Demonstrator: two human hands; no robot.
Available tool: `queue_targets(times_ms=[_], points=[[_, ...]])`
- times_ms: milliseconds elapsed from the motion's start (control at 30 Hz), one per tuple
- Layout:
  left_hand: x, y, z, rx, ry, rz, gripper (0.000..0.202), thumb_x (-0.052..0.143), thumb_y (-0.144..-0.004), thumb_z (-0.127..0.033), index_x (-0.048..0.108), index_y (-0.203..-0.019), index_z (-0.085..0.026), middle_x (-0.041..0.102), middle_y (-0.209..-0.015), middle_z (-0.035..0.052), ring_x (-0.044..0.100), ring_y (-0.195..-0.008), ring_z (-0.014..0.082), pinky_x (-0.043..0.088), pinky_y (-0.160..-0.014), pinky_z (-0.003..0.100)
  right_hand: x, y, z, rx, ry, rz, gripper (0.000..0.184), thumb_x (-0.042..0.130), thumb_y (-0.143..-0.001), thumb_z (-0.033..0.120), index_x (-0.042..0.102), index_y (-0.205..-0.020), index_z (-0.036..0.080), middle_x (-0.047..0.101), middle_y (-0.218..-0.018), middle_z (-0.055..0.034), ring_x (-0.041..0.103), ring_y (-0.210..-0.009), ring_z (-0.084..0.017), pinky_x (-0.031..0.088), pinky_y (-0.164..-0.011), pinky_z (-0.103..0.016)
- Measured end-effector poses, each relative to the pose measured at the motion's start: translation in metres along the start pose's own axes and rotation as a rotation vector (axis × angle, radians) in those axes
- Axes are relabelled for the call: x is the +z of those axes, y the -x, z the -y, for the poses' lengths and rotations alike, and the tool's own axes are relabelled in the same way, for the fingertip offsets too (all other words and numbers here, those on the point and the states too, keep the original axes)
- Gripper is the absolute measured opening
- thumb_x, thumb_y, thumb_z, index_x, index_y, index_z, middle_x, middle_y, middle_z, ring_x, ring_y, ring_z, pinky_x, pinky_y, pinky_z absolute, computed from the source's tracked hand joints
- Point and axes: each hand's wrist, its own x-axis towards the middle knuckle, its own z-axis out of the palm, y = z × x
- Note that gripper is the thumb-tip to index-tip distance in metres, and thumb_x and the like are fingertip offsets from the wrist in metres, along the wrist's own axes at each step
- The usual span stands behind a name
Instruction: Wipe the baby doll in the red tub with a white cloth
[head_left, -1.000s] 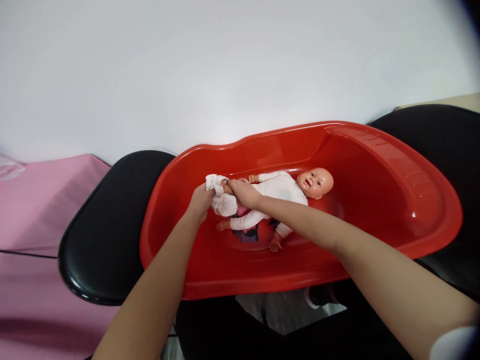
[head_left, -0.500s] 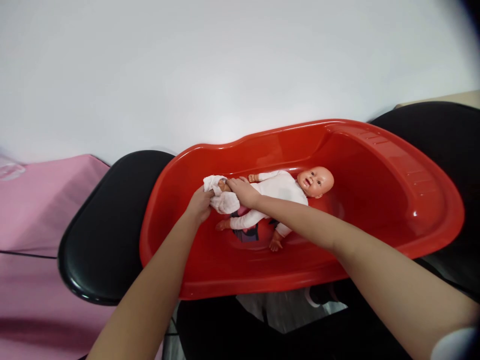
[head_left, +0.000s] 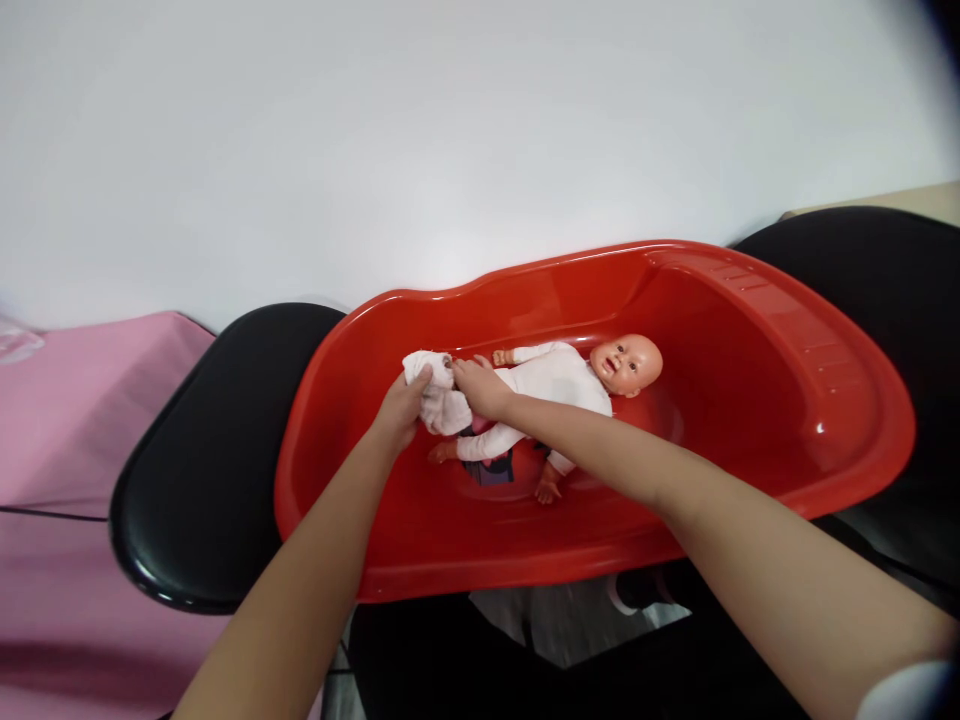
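A baby doll (head_left: pixel 561 378) in a white cloth body lies on its back inside a red baby bathtub (head_left: pixel 750 400), its head toward the right. My left hand (head_left: pixel 402 406) is closed on a white cloth (head_left: pixel 442 404), thumb on top, at the doll's lower leg end. My right hand (head_left: pixel 484 387) is closed around the doll's leg beside the cloth, fingers toward the left. The doll's foot is hidden by the cloth and my hands. One bare foot (head_left: pixel 442 453) and one hand (head_left: pixel 547 490) of the doll rest on the tub floor.
Black rounded stools (head_left: pixel 202 460) stand at the tub's left and, in part, behind its right end. Behind the tub rises a white wall (head_left: pixel 450 140). Pink material (head_left: pixel 90 420) covers the left side. A dark picture (head_left: pixel 487 468) shows on the tub floor.
The cloth has been drawn over the doll's foot, which showed between its folds before. My left thumb now lies on top of the cloth. The view has shifted slightly.
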Motion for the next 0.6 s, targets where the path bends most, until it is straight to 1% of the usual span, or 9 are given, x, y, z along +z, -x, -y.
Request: queue_targets(times_ms=[67,100,167,233,267,333,400,500,600], points=[[0.001,0.002,0.000,0.054,-0.078,0.039,0.074,0.090,-0.074,-0.059,0.071,-0.129,-0.014,0.077,-0.128,0.0164,0.074,-0.117,0.0314,0.057,-0.102,0.041,0.003,-0.005,0.001,0.003,-0.006,0.023,0.030,0.053,-0.105,0.017,0.068,-0.131,0.021,0.074,-0.137,-0.0098,0.065,-0.130,-0.027,0.035,-0.125,-0.053],[0.001,0.002,-0.001,0.089,-0.151,0.047,0.074,0.089,-0.074,-0.060,0.069,-0.130,-0.015,0.076,-0.131,0.0162,0.072,-0.120,0.0326,0.057,-0.103,0.042,0.003,-0.006,0.001,0.006,-0.013,0.034,0.029,0.054,-0.105,0.018,0.069,-0.129,0.024,0.075,-0.136,-0.0083,0.066,-0.129,-0.027,0.035,-0.125,-0.052],[0.000,0.002,-0.001,0.187,-0.374,0.013,0.066,0.085,-0.079,-0.056,0.069,-0.130,-0.016,0.075,-0.135,0.0148,0.069,-0.125,0.0333,0.054,-0.107,0.043,-0.001,-0.005,0.004,0.008,-0.040,0.035,0.027,0.057,-0.104,0.022,0.071,-0.127,0.026,0.076,-0.134,-0.0076,0.068,-0.127,-0.027,0.038,-0.124,-0.051],[0.000,0.002,-0.002,0.279,-0.637,-0.049,0.052,0.076,-0.087,-0.050,0.069,-0.128,-0.018,0.074,-0.135,0.0131,0.068,-0.127,0.0323,0.051,-0.110,0.043,-0.008,-0.001,0.008,0.005,-0.079,0.019,0.026,0.060,-0.103,0.025,0.072,-0.127,0.026,0.076,-0.135,-0.0081,0.067,-0.129,-0.029,0.040,-0.123,-0.051],[-0.001,0.002,-0.003,0.311,-0.758,-0.067,0.045,0.071,-0.092,-0.047,0.070,-0.127,-0.018,0.074,-0.134,0.0123,0.068,-0.126,0.0316,0.050,-0.108,0.042,-0.011,0.002,0.010,0.001,-0.097,0.016,0.025,0.060,-0.103,0.026,0.072,-0.126,0.027,0.076,-0.135,-0.0080,0.067,-0.130,-0.029,0.039,-0.124,-0.051],[-0.002,0.003,-0.004,0.335,-0.951,-0.079,0.037,0.060,-0.100,-0.048,0.071,-0.122,-0.021,0.075,-0.128,0.0104,0.070,-0.118,0.0301,0.051,-0.101,0.040,-0.017,0.008,0.014,-0.011,-0.110,0.020,0.024,0.059,-0.104,0.027,0.073,-0.123,0.028,0.076,-0.135,-0.0075,0.066,-0.132,-0.030,0.038,-0.125,-0.054],[-0.004,0.005,-0.005,0.320,-1.094,-0.076,0.038,0.050,-0.105,-0.053,0.071,-0.116,-0.023,0.077,-0.117,0.0085,0.071,-0.107,0.0288,0.051,-0.090,0.037,-0.020,0.011,0.016,-0.028,-0.098,0.034,0.024,0.058,-0.104,0.026,0.074,-0.121,0.030,0.075,-0.135,-0.0068,0.066,-0.132,-0.030,0.039,-0.125,-0.054],[-0.005,0.006,-0.005,0.309,-1.195,-0.071,0.042,0.043,-0.109,-0.058,0.068,-0.110,-0.024,0.076,-0.107,0.0069,0.071,-0.098,0.0277,0.048,-0.081,0.035,-0.019,0.012,0.016,-0.042,-0.068,0.045,0.025,0.056,-0.104,0.026,0.076,-0.118,0.030,0.076,-0.132,-0.0068,0.068,-0.128,-0.029,0.041,-0.124,-0.051],[-0.004,0.005,-0.004,0.303,-1.193,-0.076,0.038,0.048,-0.107,-0.056,0.067,-0.113,-0.024,0.075,-0.113,0.0091,0.071,-0.102,0.0286,0.047,-0.081,0.034,-0.014,0.011,0.013,-0.054,-0.005,0.031,0.027,0.057,-0.103,0.026,0.076,-0.121,0.033,0.075,-0.135,-0.0047,0.067,-0.133,-0.028,0.040,-0.126,-0.051]])
